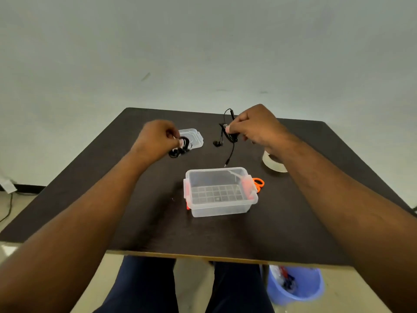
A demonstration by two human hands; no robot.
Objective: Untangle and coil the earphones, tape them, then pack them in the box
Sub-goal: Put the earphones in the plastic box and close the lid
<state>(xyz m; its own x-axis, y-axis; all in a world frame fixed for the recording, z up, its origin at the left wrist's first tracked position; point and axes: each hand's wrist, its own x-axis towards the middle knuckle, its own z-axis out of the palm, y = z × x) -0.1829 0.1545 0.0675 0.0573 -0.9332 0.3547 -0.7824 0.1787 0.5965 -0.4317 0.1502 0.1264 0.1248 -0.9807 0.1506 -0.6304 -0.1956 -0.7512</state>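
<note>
My left hand [158, 137] pinches a coiled bundle of black earphones [180, 148] just above the dark table, in front of the clear box lid [195, 136]. My right hand [255, 126] grips a second pair of black earphones [229, 136]; its cable loops above my fingers, the earbuds dangle at the left and the plug hangs down toward the box. The clear plastic box [220, 208] stands open and empty at the table's middle. A roll of clear tape [274, 162] lies partly hidden under my right forearm.
Orange-handled scissors [258, 182] lie against the box's right side, seen partly through its wall. The dark table [135, 211] ends close to my lap. A blue bin [295, 284] with scraps stands on the floor at the right, below the table's edge.
</note>
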